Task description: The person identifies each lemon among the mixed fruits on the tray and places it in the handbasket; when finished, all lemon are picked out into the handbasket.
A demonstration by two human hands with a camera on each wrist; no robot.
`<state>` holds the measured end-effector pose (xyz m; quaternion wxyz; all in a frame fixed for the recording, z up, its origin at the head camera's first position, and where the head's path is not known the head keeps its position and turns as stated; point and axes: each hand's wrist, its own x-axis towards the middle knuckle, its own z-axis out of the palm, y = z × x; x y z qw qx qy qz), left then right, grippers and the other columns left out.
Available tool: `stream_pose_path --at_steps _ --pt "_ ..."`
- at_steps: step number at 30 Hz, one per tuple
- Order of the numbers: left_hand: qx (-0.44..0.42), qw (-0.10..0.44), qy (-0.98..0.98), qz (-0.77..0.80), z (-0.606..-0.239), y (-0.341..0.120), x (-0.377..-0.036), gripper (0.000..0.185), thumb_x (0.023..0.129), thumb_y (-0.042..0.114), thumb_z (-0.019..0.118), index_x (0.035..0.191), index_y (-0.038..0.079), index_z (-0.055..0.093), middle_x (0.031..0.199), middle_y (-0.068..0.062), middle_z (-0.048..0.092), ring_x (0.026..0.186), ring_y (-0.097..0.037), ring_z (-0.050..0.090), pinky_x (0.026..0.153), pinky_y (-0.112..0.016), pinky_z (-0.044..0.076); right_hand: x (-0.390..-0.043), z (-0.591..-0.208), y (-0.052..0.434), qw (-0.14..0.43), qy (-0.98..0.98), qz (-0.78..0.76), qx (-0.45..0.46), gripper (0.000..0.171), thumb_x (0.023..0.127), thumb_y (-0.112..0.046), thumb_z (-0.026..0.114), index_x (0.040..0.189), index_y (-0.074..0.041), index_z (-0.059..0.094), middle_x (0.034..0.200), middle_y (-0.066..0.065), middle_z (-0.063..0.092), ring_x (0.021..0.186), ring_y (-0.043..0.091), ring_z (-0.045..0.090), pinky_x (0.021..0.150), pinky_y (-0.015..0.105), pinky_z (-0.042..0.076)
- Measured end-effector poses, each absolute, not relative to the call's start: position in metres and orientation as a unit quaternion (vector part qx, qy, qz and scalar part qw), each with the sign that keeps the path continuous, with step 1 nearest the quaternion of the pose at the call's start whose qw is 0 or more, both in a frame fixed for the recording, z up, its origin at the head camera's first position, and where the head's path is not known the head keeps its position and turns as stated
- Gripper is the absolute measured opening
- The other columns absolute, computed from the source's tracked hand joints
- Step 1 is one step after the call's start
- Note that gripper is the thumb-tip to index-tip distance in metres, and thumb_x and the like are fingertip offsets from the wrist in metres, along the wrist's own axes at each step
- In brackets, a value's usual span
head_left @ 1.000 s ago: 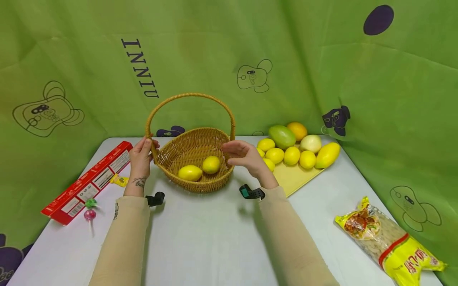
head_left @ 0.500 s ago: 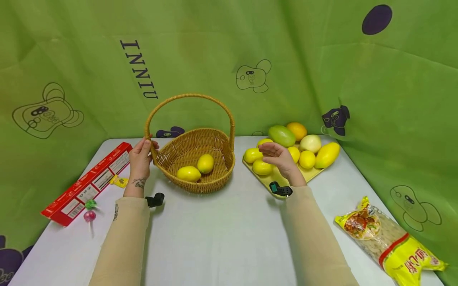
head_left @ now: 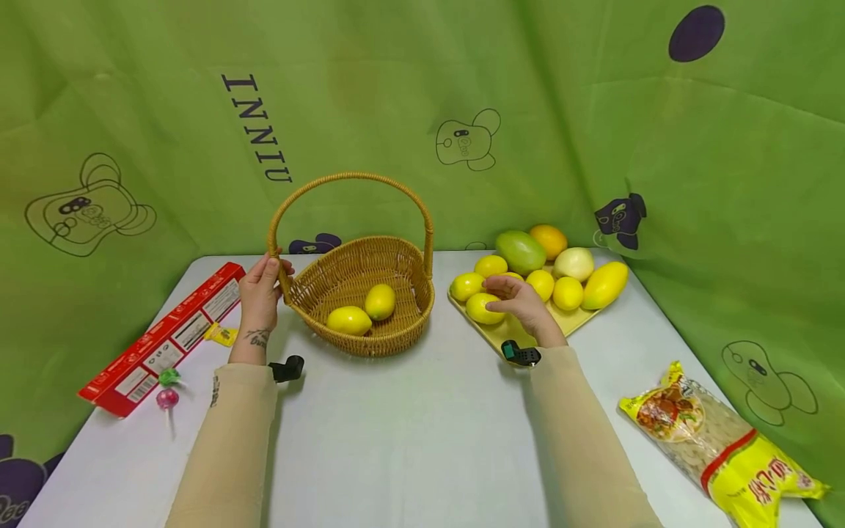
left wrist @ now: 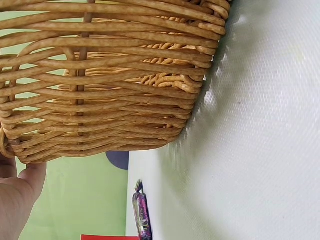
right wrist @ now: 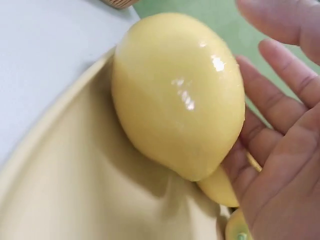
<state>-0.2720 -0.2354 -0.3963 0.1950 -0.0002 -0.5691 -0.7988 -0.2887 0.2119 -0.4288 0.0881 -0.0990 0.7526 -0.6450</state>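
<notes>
A brown wicker basket (head_left: pixel 370 345) with a tall arched handle stands on the table, two lemons (head_left: pixel 349 320) inside it. My left hand (head_left: pixel 259 293) grips the foot of the handle at the basket's left end; the left wrist view shows the thumb at the woven rim (left wrist: pixel 30 155). On the right, my right hand (head_left: pixel 524 304) is over the yellow tray (head_left: pixel 495 339), around the nearest lemon (head_left: pixel 482 309). In the right wrist view, its fingers lie along one side of that lemon (right wrist: pixel 175 95), while the thumb is held apart from it.
More lemons (head_left: pixel 568 293), a green mango (head_left: pixel 520 252), a yellow mango (head_left: pixel 605 286) and other fruit share the tray. A long red box (head_left: pixel 168 337) and wrapped sweets, including a pink lollipop (head_left: pixel 167 398), lie left. A noodle bag (head_left: pixel 719 444) lies front right.
My right hand has gone from the basket's right edge across to the tray, then lowered to the nearest lemon. The basket's right-hand lemon has shifted slightly left. My left hand keeps its grip.
</notes>
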Motion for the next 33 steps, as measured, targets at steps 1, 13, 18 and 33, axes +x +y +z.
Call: stream_pose_path --at_steps 1,13,18,33 --pt "-0.001 0.195 -0.569 -0.799 -0.396 -0.236 -0.272 0.025 0.089 0.027 0.059 0.109 0.013 0.067 0.083 -0.001 0.065 0.081 -0.013 0.06 0.07 -0.022 0.053 -0.289 -0.43 0.212 0.091 0.758 -0.639 -0.095 0.052 0.079 0.006 0.066 0.126 0.007 0.046 0.131 0.023 0.048 0.123 0.03 0.045 0.096 0.024 0.042" --pt "0.013 0.194 -0.558 -0.807 -0.394 -0.234 -0.272 0.037 0.089 0.025 0.06 0.118 0.003 0.062 0.082 -0.002 0.065 0.081 -0.013 0.06 0.068 -0.021 0.053 -0.279 -0.429 0.205 0.118 0.806 -0.576 -0.071 0.059 0.076 0.002 0.07 0.13 0.001 0.047 0.138 0.018 0.042 0.126 0.033 0.036 0.109 0.045 0.027" --pt "0.013 0.196 -0.561 -0.804 -0.394 -0.234 -0.271 0.047 0.089 0.026 0.06 0.123 -0.005 0.055 0.082 -0.001 0.064 0.08 -0.012 0.06 0.069 -0.021 0.053 -0.277 -0.434 0.207 0.117 0.819 -0.557 -0.073 0.062 0.075 0.002 0.069 0.132 -0.003 0.045 0.139 0.017 0.041 0.123 0.032 0.038 0.106 0.046 0.029" --pt "0.015 0.197 -0.566 -0.8 -0.395 -0.234 -0.272 0.044 0.089 0.026 0.06 0.123 -0.002 0.056 0.083 -0.001 0.064 0.081 -0.013 0.059 0.069 -0.02 0.053 -0.266 -0.42 0.196 0.095 0.725 -0.67 -0.127 0.059 0.075 0.008 0.058 0.132 0.004 0.042 0.134 0.008 0.045 0.12 0.018 0.04 0.095 0.022 0.038"
